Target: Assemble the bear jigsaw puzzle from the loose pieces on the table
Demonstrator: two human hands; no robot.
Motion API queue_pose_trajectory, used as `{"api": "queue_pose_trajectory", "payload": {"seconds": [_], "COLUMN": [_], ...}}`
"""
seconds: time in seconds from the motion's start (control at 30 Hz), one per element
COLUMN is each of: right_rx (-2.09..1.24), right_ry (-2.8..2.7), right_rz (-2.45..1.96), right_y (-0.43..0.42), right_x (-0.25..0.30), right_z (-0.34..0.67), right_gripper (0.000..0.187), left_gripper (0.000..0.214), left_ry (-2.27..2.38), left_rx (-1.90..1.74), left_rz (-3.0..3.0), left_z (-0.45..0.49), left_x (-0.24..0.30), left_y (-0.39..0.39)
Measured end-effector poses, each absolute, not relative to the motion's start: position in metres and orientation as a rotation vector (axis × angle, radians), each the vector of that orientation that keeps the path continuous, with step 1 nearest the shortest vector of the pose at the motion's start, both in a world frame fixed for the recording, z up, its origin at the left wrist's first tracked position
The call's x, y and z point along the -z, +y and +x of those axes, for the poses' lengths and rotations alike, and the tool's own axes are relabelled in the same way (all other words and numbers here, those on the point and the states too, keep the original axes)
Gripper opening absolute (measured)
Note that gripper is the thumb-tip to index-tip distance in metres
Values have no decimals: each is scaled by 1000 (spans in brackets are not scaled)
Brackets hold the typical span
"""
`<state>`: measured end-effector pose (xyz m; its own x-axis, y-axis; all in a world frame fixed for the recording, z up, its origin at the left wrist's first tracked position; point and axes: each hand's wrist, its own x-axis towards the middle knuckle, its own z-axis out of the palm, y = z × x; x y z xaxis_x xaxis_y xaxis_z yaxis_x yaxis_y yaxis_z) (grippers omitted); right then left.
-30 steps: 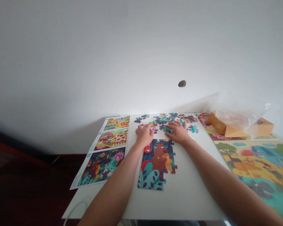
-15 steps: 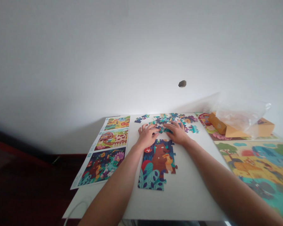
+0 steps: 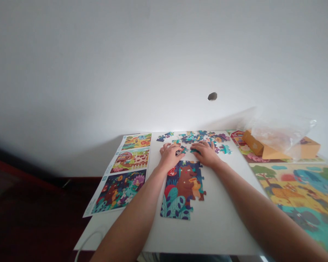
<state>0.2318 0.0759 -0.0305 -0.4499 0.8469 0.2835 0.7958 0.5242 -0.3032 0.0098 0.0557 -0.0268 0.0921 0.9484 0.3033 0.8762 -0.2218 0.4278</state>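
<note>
Just above the partly joined jigsaw puzzle (image 3: 184,189), which shows a brown bear, both of my hands work close together. My left hand (image 3: 170,157) has its thumb and fingers closed on a dark puzzle piece (image 3: 184,149). A teal puzzle piece (image 3: 193,150) is under the fingertips of my right hand (image 3: 207,153), whose fingers are bent around it. A narrow gap separates the two pieces. Behind the hands lies a heap of loose puzzle pieces (image 3: 192,138), partly hidden by my fingers.
On the left lies a picture sheet (image 3: 129,160) with three printed scenes. To the right are a finished animal puzzle (image 3: 297,196), an orange box (image 3: 306,148) and a clear plastic bag (image 3: 284,133). A white wall (image 3: 164,72) with a hole rises behind the white table (image 3: 213,233).
My hands have drawn slightly apart, and a gap has opened between the pieces at their fingertips. The joined bear section stays where it was.
</note>
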Motion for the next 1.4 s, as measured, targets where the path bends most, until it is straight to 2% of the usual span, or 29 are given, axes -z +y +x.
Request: {"api": "queue_pose_trajectory", "payload": {"seconds": [0.4, 1.13, 1.4], "right_rx": [-274, -299, -167], "right_ry": [-2306, -2268, -2147], "right_rz": [-1299, -1150, -1441], "right_y": [76, 78, 78], "right_x": [30, 30, 30], "right_z": [230, 228, 230], "right_gripper": [33, 51, 46], "left_gripper": [21, 30, 32], "left_ry": [1802, 1952, 1918], "left_rx": [-826, -676, -675], "left_rz": [2262, 2284, 2310], "left_z": [12, 14, 14], "left_x": [27, 23, 24], "left_y": [54, 51, 50]}}
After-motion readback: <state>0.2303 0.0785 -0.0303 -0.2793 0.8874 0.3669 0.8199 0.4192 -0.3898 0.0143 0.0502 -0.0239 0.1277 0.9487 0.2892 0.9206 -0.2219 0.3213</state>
